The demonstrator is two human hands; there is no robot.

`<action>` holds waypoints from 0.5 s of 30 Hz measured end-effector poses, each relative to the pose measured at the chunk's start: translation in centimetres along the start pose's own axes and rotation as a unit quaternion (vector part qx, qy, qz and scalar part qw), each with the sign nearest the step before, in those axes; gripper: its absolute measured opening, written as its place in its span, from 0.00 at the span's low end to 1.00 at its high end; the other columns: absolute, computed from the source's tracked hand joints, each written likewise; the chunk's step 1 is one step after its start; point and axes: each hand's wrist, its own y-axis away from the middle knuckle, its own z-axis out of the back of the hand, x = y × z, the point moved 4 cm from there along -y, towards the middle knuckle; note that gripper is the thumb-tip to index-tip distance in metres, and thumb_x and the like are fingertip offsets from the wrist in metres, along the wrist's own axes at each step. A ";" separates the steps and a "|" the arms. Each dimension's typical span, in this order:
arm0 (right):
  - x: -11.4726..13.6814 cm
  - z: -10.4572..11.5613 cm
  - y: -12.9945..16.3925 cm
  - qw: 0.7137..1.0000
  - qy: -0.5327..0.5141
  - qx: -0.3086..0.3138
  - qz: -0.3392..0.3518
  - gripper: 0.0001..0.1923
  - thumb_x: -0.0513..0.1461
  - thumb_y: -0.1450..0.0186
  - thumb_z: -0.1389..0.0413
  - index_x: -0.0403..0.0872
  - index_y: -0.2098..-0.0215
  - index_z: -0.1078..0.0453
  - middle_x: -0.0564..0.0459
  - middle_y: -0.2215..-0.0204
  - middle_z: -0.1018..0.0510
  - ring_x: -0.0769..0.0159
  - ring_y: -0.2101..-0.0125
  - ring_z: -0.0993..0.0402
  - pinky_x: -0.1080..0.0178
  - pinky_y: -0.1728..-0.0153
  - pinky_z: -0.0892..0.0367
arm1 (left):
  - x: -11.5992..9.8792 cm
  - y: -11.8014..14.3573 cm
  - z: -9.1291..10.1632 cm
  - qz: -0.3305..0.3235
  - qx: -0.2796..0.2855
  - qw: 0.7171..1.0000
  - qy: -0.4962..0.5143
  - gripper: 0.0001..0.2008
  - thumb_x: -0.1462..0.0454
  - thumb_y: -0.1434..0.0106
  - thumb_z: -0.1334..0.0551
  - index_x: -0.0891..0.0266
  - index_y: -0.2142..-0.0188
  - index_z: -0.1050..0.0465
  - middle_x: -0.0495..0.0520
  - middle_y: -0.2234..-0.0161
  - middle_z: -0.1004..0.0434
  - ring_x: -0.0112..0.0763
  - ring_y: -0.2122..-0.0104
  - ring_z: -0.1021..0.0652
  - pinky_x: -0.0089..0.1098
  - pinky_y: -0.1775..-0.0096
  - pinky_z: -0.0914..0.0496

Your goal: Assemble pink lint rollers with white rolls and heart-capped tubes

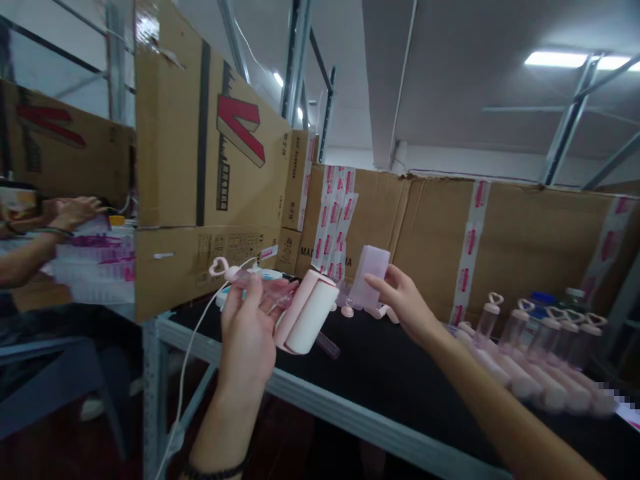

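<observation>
My left hand is raised over the front left of the black table and grips a pink lint roller by its clear handle; the handle ends in a pink heart loop. The roller's white roll points down and right. My right hand reaches toward the back of the table and holds a pale pink rectangular piece between thumb and fingers, just right of the roller.
Several finished pink rollers with clear heart-topped handles lie in a row at the right. Taped cardboard boxes wall the back; a tall carton stands left. Another person's hand works beyond it. A white cable hangs off the table's edge.
</observation>
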 end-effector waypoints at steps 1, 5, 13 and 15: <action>0.6 0.2 2.6 0.996 -0.087 0.008 -0.012 0.25 0.52 0.30 0.43 0.45 0.43 0.32 0.42 0.46 0.20 0.54 0.49 0.21 0.55 0.52 0.25 | 0.2 0.2 -0.1 0.005 -0.013 1.000 0.021 0.14 0.57 0.39 0.29 0.58 0.61 0.32 0.48 0.70 0.17 0.35 0.67 0.16 0.35 0.61 0.22; 0.9 0.0 10.1 0.968 -0.244 0.005 -0.065 0.26 0.50 0.36 0.35 0.47 0.45 0.30 0.44 0.46 0.20 0.52 0.47 0.23 0.52 0.45 0.28 | 1.6 1.4 -0.9 0.039 -0.031 0.998 0.047 0.15 0.57 0.40 0.29 0.57 0.62 0.33 0.48 0.70 0.18 0.37 0.66 0.15 0.40 0.59 0.21; -1.0 -0.7 11.7 0.954 -0.289 -0.021 -0.079 0.23 0.48 0.37 0.33 0.47 0.49 0.28 0.44 0.48 0.19 0.51 0.48 0.23 0.51 0.45 0.28 | 4.3 3.9 -3.4 0.095 -0.007 0.995 0.018 0.14 0.56 0.39 0.29 0.57 0.62 0.32 0.48 0.70 0.17 0.35 0.65 0.16 0.37 0.58 0.23; -1.0 -0.8 11.8 0.953 -0.294 -0.024 -0.073 0.23 0.47 0.37 0.33 0.47 0.48 0.29 0.45 0.48 0.20 0.51 0.48 0.23 0.52 0.46 0.28 | 5.1 4.8 -4.1 0.108 0.001 0.994 0.009 0.15 0.55 0.40 0.29 0.57 0.62 0.32 0.49 0.69 0.17 0.35 0.65 0.16 0.37 0.57 0.23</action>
